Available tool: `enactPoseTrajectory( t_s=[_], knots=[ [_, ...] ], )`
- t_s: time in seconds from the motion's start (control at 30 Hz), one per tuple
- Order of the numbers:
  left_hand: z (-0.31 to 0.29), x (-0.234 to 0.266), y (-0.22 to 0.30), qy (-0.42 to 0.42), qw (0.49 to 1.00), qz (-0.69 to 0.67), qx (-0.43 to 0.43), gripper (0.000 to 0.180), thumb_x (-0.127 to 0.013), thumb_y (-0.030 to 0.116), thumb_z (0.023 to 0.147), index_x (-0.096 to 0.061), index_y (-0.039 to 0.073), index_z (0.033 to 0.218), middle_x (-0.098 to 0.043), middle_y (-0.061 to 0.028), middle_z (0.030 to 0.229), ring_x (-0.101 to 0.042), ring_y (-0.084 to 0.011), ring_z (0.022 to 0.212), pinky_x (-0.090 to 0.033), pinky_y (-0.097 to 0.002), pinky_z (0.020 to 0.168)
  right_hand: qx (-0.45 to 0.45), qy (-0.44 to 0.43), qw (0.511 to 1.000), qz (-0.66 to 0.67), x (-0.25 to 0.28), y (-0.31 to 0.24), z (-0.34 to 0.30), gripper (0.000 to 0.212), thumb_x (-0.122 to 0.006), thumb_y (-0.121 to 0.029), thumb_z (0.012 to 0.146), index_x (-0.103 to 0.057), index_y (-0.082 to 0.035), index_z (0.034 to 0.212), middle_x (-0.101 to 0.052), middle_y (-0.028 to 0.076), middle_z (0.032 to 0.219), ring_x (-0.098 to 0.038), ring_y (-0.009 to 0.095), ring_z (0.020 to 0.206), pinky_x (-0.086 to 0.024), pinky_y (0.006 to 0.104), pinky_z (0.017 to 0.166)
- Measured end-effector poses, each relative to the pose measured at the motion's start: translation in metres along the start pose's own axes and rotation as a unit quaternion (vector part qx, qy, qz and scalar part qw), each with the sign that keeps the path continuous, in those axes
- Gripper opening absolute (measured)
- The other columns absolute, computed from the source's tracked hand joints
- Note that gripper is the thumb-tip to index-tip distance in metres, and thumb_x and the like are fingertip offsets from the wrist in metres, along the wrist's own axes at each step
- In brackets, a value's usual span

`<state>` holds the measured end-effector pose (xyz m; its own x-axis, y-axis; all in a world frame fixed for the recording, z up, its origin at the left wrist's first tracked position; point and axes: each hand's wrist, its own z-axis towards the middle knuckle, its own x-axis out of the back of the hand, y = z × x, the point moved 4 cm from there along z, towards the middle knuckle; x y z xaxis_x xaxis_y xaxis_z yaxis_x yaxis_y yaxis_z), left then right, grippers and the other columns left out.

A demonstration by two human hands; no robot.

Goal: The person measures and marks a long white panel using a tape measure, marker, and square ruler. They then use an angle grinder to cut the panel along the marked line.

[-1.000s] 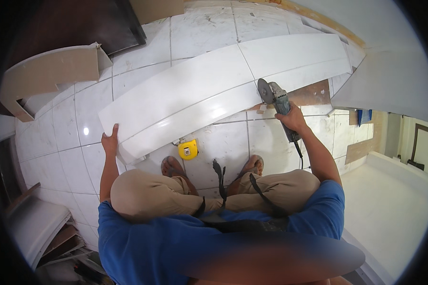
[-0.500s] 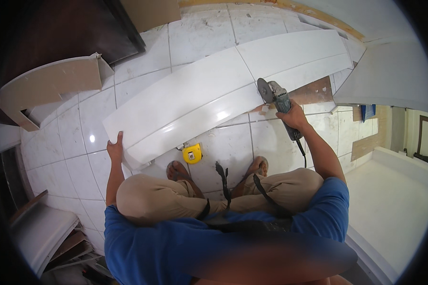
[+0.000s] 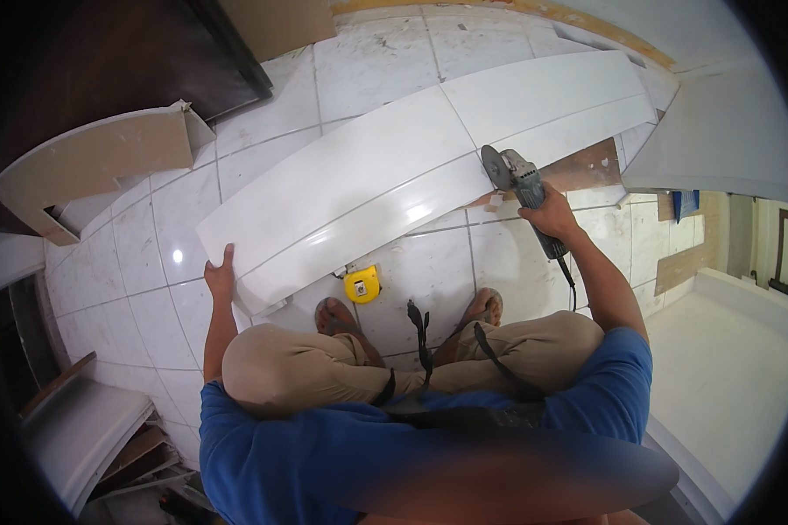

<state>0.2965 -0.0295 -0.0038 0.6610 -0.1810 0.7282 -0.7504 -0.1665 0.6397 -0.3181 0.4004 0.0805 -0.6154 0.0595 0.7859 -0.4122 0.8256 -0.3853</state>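
Observation:
A long white glossy panel [image 3: 341, 175] lies slantwise on the tiles, with a lengthwise line near its front edge and a line across it. My left hand [image 3: 221, 276] grips the panel's left end, thumb up over the edge; its other fingers are mostly hidden. In my right hand [image 3: 553, 214] is an angle grinder [image 3: 527, 188], held round its body. The grinder's disc [image 3: 496, 167] stands upright at the panel's front part, close to the cross line; I cannot tell whether it touches. A yellow tape measure [image 3: 362, 284] rests on the floor by the panel's near edge.
My feet [image 3: 337, 317] are just behind the tape measure. The grinder's black cord [image 3: 573, 284] trails toward my right knee. A brown board piece [image 3: 587, 166] lies beneath the panel's right part. Cut board [image 3: 114, 157] stands at left, white boards [image 3: 105, 420] lower left, a white ledge [image 3: 727, 350] at right.
The whole view has shifted slightly, so everything appears a little farther right. Both hands keep their holds, and the grinder stays at the same place on the panel.

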Motion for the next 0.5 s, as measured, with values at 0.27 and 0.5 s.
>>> enactPoseTrajectory(
  t_s=[0.27, 0.5],
  knots=[
    [0.002, 0.000, 0.000, 0.017, 0.998, 0.050, 0.024, 0.084, -0.081, 0.054, 0.078, -0.058, -0.014, 0.121, -0.066, -0.0236, 0.119, -0.063, -0.0325, 0.110, -0.047, -0.0377, 0.100, -0.002, -0.002, 1.000, -0.006, 0.000, 0.003, -0.005, 0.079, -0.079, -0.033, 0.069, -0.052, 0.002, 0.134, -0.068, 0.024, 0.114, -0.067, 0.037, 0.106, -0.053, 0.0416, 0.093],
    [0.001, 0.001, 0.001, 0.015, 0.999, 0.039, 0.018, 0.083, -0.081, 0.053, 0.078, -0.058, -0.014, 0.120, -0.066, -0.0241, 0.119, -0.063, -0.0320, 0.110, -0.047, -0.0375, 0.100, -0.004, -0.005, 1.000, 0.015, 0.004, -0.010, 0.001, 0.074, -0.079, -0.032, 0.069, -0.054, 0.003, 0.129, -0.069, 0.025, 0.113, -0.067, 0.037, 0.105, -0.053, 0.0413, 0.092]
  ],
)
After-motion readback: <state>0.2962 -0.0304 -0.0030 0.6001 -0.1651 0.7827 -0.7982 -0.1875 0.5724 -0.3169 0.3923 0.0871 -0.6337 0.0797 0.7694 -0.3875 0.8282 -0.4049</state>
